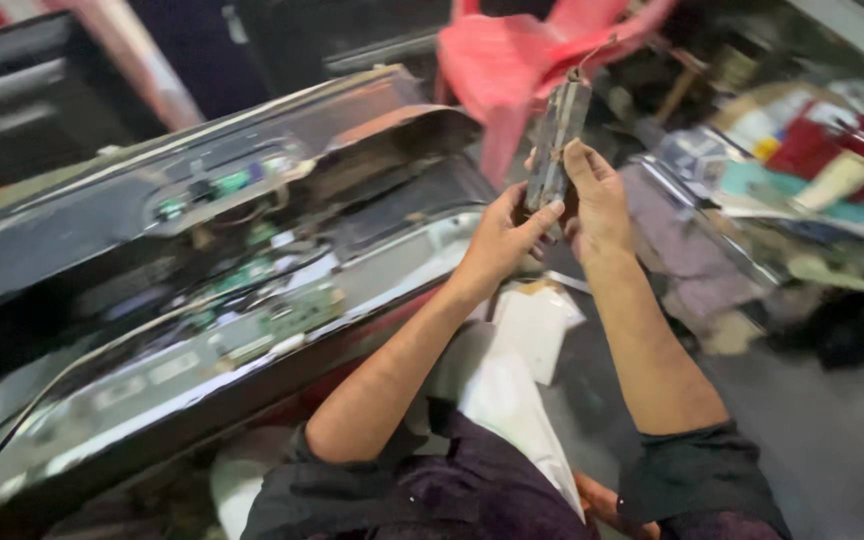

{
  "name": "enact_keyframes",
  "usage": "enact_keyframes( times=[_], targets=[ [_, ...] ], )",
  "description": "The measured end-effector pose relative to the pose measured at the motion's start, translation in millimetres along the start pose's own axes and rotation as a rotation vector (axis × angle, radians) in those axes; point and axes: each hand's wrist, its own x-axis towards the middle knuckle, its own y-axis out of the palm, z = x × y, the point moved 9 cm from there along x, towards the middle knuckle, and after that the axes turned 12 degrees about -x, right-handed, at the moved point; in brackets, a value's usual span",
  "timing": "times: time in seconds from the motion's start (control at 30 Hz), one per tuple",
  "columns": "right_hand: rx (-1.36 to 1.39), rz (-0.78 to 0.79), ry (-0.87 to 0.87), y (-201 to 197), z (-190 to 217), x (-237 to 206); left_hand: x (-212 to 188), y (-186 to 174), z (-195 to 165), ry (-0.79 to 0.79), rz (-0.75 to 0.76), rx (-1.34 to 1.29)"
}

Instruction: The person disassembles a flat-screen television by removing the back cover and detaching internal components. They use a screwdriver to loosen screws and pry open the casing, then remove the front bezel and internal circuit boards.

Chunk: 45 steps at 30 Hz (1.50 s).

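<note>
Dark sleeves [422, 490] framed both hands [552, 215], which gripped a narrow speaker module [555, 145] already free of the opened television [202, 280].

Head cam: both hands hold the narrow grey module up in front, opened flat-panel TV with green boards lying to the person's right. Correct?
Not quite. In the head view the opened flat-panel TV with its green boards lies to the person's left, not the right. The rest holds: left hand and right hand both hold the narrow grey module up in front.
</note>
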Motion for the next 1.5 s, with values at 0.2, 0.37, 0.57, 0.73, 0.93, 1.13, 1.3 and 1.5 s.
enact_keyframes(
  times=[0.2,0.37,0.57,0.73,0.93,1.13,1.3,1.5],
  targets=[
    [0.029,-0.137,-0.021,-128.6,42.0,-48.5,21.9,109.0,92.8,-0.475,0.142,-0.53],
    [0.102,-0.084,0.095,-219.0,55.3,-108.7,10.0,204.7,157.5,-0.72,0.281,-0.543],
    [-1.404,-0.697,-0.747,-278.5,164.0,-223.0,8.5,281.4,223.1,-0.836,0.253,-0.482],
    [-1.8,-0.187,-0.975,-279.2,140.9,-244.4,10.5,316.2,268.5,-0.9,0.14,-0.433],
    [-2.132,-0.326,-0.887,-375.2,163.0,-219.3,10.6,350.6,293.9,-0.919,0.224,-0.418],
    [-2.03,-0.253,-0.968,-379.6,170.3,-236.3,11.5,373.9,320.7,-0.985,0.192,-0.299],
    [-2.143,-0.606,-0.227,-426.4,220.9,-214.0,11.3,369.8,325.3,-0.982,0.226,-0.303],
    [-2.259,-0.221,-0.451,-390.7,186.9,-211.2,19.2,377.2,341.3,-1.019,0.231,-0.365]
  ],
)
